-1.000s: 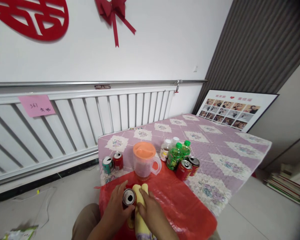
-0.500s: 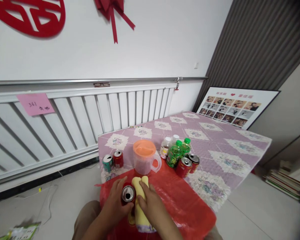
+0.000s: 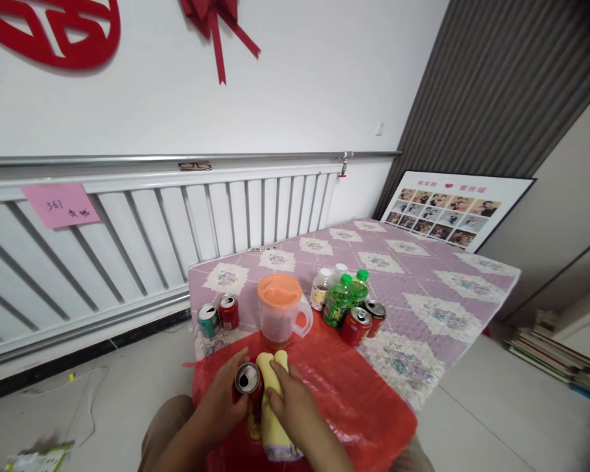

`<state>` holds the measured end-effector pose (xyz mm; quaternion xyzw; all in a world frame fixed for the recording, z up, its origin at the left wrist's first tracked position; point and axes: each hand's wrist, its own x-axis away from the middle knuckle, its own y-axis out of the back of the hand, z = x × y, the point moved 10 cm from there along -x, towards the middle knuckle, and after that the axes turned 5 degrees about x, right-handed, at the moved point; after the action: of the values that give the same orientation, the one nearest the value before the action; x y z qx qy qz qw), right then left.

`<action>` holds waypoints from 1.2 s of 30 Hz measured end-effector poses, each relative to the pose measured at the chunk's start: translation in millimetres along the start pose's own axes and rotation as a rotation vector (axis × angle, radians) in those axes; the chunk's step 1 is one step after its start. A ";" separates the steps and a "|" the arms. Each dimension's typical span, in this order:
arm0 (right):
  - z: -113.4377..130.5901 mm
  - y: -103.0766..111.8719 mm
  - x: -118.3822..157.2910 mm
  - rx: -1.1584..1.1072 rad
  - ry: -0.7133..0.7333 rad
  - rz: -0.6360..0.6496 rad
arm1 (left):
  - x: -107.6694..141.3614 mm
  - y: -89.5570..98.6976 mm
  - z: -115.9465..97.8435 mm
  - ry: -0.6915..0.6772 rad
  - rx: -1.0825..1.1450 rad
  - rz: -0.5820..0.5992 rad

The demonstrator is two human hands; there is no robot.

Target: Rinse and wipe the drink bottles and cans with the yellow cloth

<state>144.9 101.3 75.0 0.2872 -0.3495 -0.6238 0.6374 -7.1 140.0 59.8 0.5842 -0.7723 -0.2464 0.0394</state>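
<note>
My left hand is wrapped round an opened dark red drink can, held upright low over the red plastic sheet. In my right hand is a rolled yellow towel, its fingers closed over the top and side. The towel lies right beside the can; whether they touch I cannot tell. Just beyond both stands a clear plastic pitcher with an orange lid and a side handle. The lower part of the can is partly hidden by my fingers.
A teal can and a red can stand left of the pitcher. On its right are several bottles, including a green-capped one, and two cans. The flowered tablecloth reaches towards a white radiator.
The can in my left hand has turned or tilted slightly, so its opening now faces differently. My right hand keeps hold of the towel. The whole view has shifted a little.
</note>
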 end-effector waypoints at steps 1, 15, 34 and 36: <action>3.0 3.6 -1.3 0.004 0.008 -0.011 | 0.2 0.9 -2.4 -0.009 -0.010 -0.016; -9.4 -19.7 2.1 0.019 -0.017 0.037 | -2.3 -1.1 -14.8 0.009 -0.026 0.040; -8.1 -16.3 3.1 0.026 -0.019 0.013 | 8.7 -8.2 -5.2 0.048 -0.013 -0.014; -2.8 -8.6 2.3 0.019 -0.015 0.008 | 6.5 -11.6 -4.4 0.055 0.022 0.044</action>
<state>142.0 98.3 66.6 0.2870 -0.3615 -0.6199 0.6345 2.7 130.3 57.3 0.5739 -0.7864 -0.2207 0.0593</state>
